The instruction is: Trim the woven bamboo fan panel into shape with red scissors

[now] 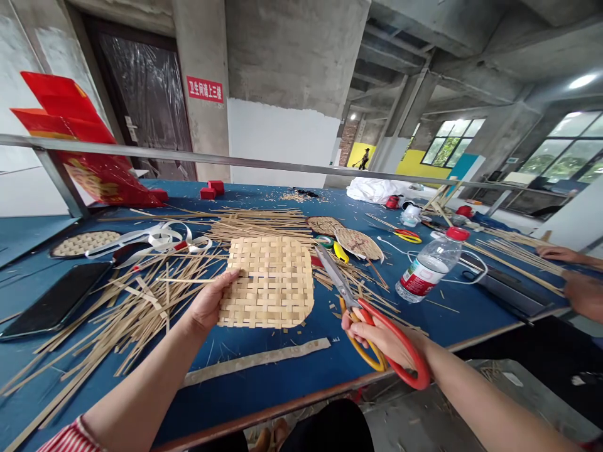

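A red-capped bottle (pixel 426 270) and a phone (pixel 56 298) share the blue table (pixel 245 384).

— Spread on what?
— On a long table with a blue top (pixel 226 397) and a brown edge. Bears a flat black rectangular phone (pixel 56 300) at left, just beside a loose heap of thin tan strips (pixel 136 314).
— And behind those?
— Carries a tangled white ribbon (pixel 160 233), a round pale woven disc with a dark rim (pixel 85 243), and two small red boxes (pixel 215 187) farther back.
— Toward the right?
— Holds a clear plastic bottle with a red cap and label (pixel 421 276), with a crumpled white bundle (pixel 372 190) well beyond.
— And along the front?
— Bears a flat pale strip (pixel 264 360), lying at a slant.
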### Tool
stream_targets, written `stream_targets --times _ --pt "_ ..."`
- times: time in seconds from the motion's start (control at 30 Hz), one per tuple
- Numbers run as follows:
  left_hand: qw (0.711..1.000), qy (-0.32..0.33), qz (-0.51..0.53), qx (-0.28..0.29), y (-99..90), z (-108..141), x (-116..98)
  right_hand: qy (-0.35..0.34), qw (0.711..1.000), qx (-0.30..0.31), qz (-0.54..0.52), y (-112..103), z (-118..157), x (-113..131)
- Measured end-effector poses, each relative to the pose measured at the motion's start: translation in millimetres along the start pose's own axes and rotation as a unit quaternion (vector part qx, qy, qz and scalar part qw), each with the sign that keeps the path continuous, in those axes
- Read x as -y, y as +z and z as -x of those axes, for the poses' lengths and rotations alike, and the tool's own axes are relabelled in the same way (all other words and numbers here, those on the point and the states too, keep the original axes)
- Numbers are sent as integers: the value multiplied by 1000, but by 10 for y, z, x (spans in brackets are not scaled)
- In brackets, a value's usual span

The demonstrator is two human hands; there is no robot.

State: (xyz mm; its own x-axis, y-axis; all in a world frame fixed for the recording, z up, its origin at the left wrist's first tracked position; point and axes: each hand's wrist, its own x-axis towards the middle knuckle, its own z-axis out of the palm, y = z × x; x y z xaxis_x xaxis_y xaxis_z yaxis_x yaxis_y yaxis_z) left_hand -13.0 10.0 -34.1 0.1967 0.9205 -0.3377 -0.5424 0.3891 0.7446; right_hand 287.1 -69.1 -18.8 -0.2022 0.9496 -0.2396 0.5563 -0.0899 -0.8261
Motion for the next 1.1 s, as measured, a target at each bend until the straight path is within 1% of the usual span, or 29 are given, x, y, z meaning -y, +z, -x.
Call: stream_targets --times 0.07,0.13,0.23,0.33,0.5,0.67,0.77,0.83,0.9,0.97,1.03,1.1 --pt "1000 12 16 -8 57 23 29 10 1000 -13 0 36 -47 64" --pt "999 23 29 -5 92 43 54 19 1000 -24 -3 94 -88 185" --pt "999 34 36 5 103 57 76 43 999 -28 -4 199 -143 370" --pt "998 41 37 11 91 58 74 47 999 -23 -5 271 -187 467" --pt "998 56 39 -4 86 57 59 33 999 -26 19 260 -217 479" --pt "999 47 25 -8 102 72 47 20 999 -33 14 229 -206 446" --pt "998 56 6 -15 103 85 40 15 997 -69 18 240 -199 423" --pt "999 52 -7 -7 100 93 36 33 995 -84 39 246 -189 413" --pt "999 46 -13 1 97 101 32 49 995 -73 47 245 -173 412" --pt "999 45 -13 -1 96 105 29 49 997 -48 38 246 -151 414" --pt "999 47 -11 -4 95 105 27 31 998 -40 22 258 -126 419" --pt "999 47 -7 -3 92 99 27 12 999 -50 11 279 -102 428"
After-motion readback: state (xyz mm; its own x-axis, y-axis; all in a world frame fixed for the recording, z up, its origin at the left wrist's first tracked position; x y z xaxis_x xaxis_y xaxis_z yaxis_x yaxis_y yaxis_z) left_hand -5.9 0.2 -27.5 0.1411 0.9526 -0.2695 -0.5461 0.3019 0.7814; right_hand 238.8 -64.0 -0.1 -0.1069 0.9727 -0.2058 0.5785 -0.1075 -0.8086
